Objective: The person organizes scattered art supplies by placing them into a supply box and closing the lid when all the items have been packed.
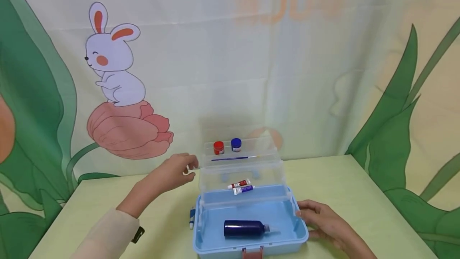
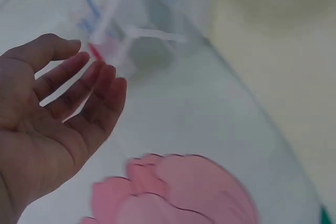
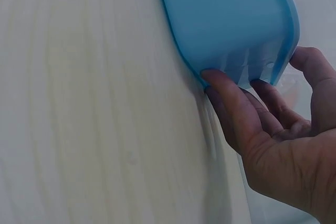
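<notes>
A light-blue storage box (image 1: 212, 244) stands open on the table, its clear trays and lid (image 1: 267, 171) raised at the back. My right hand (image 1: 325, 223) grips the box's right end, fingers and thumb at its edge; the right wrist view shows these fingers (image 3: 231, 98) against the blue wall. My left hand (image 1: 176, 173) is held in the air left of the clear part, fingers loosely bent and holding nothing. Inside the box lies a dark blue bottle (image 1: 244, 229) with a pointed nozzle, on its side. Red (image 1: 238, 184) and purple paint tubes (image 1: 243, 190) show in the clear part.
Higher in the clear part are a red-capped jar (image 1: 219, 148), a blue-capped jar (image 1: 236, 145) and a thin paintbrush (image 1: 231, 158). A blue-and-white object (image 1: 192, 218) sits beside the box's left side. A reddish latch (image 1: 252, 253) is at the front. Behind hangs a printed curtain (image 1: 201, 51).
</notes>
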Demonstrator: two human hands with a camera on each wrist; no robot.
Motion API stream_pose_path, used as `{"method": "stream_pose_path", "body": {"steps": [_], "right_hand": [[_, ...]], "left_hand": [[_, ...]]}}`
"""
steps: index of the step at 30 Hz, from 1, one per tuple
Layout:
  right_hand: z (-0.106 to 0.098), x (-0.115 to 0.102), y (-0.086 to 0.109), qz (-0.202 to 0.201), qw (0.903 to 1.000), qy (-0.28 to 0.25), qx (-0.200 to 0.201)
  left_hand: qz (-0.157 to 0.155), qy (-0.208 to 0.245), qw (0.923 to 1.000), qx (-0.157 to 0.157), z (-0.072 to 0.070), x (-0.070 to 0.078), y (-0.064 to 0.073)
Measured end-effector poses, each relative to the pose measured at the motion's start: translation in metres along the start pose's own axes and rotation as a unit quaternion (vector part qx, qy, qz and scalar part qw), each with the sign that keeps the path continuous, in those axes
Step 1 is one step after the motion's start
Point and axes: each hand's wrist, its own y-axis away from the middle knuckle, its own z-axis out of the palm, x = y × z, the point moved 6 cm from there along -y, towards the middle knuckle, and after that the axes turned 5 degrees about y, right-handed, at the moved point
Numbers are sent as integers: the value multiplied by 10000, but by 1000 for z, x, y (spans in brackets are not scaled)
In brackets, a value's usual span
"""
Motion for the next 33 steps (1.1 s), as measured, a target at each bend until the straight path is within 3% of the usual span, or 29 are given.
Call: {"method": "stream_pose_path", "body": {"steps": [3, 7, 10, 14, 18, 24, 33], "right_hand": [[-1, 1, 1, 3, 10000, 26, 26], [-3, 3, 1, 65, 9999, 72, 104], [-4, 5, 2, 142, 9998, 97, 142], [-2, 7, 2, 173, 9997, 78, 138], [1, 8, 1, 199, 9997, 30, 117], [3, 6, 0, 211, 9997, 3, 123], [0, 2, 2, 197, 9995, 82, 241]], "left_hand": [[-483, 49, 9988, -60, 15, -26, 14], [-1200, 104, 9924, -254, 47, -50, 32], [-1609, -11, 9859, -461, 71, -57, 38], [-1926, -376, 9785, -633, 92, -57, 39], [-1820, -667, 9791, -614, 99, -53, 41], [-1432, -661, 9864, -462, 91, -48, 44], [-1509, -591, 9848, -621, 89, -56, 45]]}}
